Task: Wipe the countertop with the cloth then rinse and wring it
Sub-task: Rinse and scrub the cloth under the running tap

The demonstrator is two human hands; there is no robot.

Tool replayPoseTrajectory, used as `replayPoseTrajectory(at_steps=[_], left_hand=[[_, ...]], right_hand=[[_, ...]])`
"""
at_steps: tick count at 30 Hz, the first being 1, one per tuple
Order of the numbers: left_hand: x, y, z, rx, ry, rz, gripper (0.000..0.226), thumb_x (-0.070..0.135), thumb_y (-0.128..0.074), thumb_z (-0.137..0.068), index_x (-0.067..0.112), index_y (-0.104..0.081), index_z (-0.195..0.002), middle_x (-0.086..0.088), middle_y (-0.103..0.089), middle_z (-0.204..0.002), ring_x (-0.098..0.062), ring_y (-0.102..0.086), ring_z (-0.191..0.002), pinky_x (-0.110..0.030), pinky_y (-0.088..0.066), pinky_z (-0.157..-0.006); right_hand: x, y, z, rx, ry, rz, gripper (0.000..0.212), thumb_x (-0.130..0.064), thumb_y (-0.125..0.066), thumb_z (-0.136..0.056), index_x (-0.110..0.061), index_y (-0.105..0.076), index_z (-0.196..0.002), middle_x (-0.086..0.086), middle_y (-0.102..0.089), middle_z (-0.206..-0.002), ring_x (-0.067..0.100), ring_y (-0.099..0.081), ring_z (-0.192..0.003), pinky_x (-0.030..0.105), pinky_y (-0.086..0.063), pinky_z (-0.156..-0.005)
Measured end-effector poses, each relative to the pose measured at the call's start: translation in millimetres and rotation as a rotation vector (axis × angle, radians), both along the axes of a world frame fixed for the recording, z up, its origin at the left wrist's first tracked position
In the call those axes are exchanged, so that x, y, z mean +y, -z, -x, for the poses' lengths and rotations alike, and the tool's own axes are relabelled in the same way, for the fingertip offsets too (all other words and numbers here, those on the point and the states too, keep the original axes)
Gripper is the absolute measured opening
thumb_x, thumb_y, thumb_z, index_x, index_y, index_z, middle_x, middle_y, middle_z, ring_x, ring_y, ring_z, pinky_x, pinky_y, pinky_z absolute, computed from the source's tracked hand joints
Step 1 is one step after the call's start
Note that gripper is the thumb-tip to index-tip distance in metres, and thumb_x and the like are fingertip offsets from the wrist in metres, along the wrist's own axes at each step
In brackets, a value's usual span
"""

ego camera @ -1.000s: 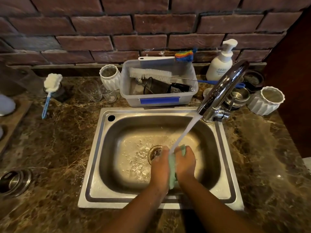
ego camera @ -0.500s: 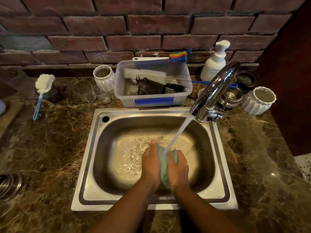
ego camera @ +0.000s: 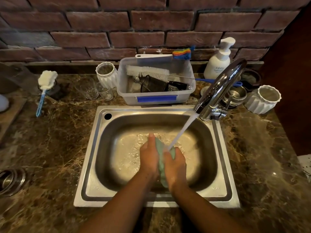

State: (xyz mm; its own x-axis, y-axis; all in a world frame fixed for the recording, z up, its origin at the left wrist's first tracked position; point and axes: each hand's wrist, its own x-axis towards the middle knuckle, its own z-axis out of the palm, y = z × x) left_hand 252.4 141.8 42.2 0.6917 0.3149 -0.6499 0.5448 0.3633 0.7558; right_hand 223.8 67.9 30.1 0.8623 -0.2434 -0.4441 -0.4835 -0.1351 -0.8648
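A green cloth [ego camera: 161,163] is held upright between two hands inside the steel sink [ego camera: 87,190], just forward of the basin's middle. The left hand [ego camera: 149,158] is pressed flat against the cloth's left face, with fingers stretched toward twelve o'clock. The right hand [ego camera: 175,165] is pressed against the other face, its fingers curled over the cloth's upper end. The two hands are thus brought together with the cloth sandwiched between them. A stream of water [ego camera: 182,132] is delivered from the chrome faucet [ego camera: 218,88], mounted at two o'clock of the basin, and lands on the cloth's top edge. Splashed water is seen across the basin floor. On the brown marbled countertop [ego camera: 50,148], at twelve o'clock of the sink, a clear plastic container [ego camera: 156,98] is set, and a white bottle brush [ego camera: 148,72] is laid across it. A white soap dispenser [ego camera: 218,63] is stood at one o'clock, against the brick wall. A ribbed white cup [ego camera: 262,99] is placed at two o'clock beyond the faucet, and a sponge wand [ego camera: 46,81] is found at ten o'clock.
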Motion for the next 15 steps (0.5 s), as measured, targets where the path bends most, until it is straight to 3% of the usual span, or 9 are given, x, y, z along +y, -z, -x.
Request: replayPoseTrajectory(at_steps=[3,5,8,11,13,15], left_hand=[[-5.8,1.3,1.9,-0.009,0.099,-0.009,0.058,0.055,-0.040,-0.104,0.009,-0.074,-0.093,-0.007,-0.078,-0.080,-0.013,-0.076,-0.068,-0.021,-0.056,-0.053],[-20.5,3.6,13.7,0.005,0.171,-0.067,0.050,0.054,-0.044,-0.103,0.015,-0.076,-0.102,-0.003,-0.079,-0.082,-0.011,-0.077,-0.074,-0.021,-0.059,-0.058],[-28.8,2.3,21.3,0.045,0.163,-0.006,0.051,0.055,-0.045,-0.102,0.014,-0.075,-0.102,-0.013,-0.079,-0.086,-0.024,-0.078,-0.083,-0.039,-0.063,-0.079],[-11.1,-3.3,4.0,0.029,0.080,-0.006,0.060,0.055,-0.044,-0.102,0.002,-0.072,-0.094,-0.021,-0.075,-0.089,-0.029,-0.074,-0.078,-0.037,-0.060,-0.073],[-2.7,-6.3,-3.8,-0.023,0.067,-0.074,0.058,0.053,-0.042,-0.103,0.002,-0.063,-0.086,-0.023,-0.062,-0.080,-0.025,-0.064,-0.069,-0.027,-0.053,-0.061],[-3.8,-8.7,1.2,-0.055,0.091,-0.082,0.057,0.053,-0.043,-0.103,0.003,-0.064,-0.085,-0.018,-0.066,-0.080,-0.026,-0.066,-0.070,-0.028,-0.054,-0.063]], right_hand=[[1.9,-14.9,-11.6,-0.074,-0.005,-0.130,0.020,-0.046,-0.059,-0.097,-0.030,-0.066,-0.088,-0.011,-0.072,-0.078,0.003,-0.070,-0.071,0.015,-0.054,-0.057],[-9.3,-16.7,-28.3,-0.038,0.062,-0.296,0.023,-0.028,-0.056,-0.103,-0.023,-0.068,-0.084,-0.005,-0.070,-0.072,0.006,-0.068,-0.068,0.021,-0.056,-0.059],[-24.0,-6.7,-38.7,0.061,0.070,0.023,0.015,-0.019,-0.054,-0.102,-0.016,-0.061,-0.090,0.003,-0.069,-0.083,0.020,-0.066,-0.079,0.028,-0.053,-0.065],[-17.6,-1.3,-13.2,0.025,0.005,0.133,0.019,-0.030,-0.052,-0.102,-0.023,-0.059,-0.086,-0.006,-0.065,-0.078,0.014,-0.064,-0.074,0.014,-0.043,-0.053],[-6.5,-4.4,2.2,-0.048,-0.062,0.082,0.019,-0.036,-0.054,-0.101,-0.027,-0.059,-0.086,-0.005,-0.067,-0.076,0.009,-0.065,-0.070,0.014,-0.046,-0.054],[0.0,-8.4,0.2,-0.092,-0.071,0.037,0.016,-0.041,-0.058,-0.100,-0.030,-0.061,-0.090,-0.015,-0.071,-0.083,0.002,-0.068,-0.072,0.014,-0.050,-0.055]])
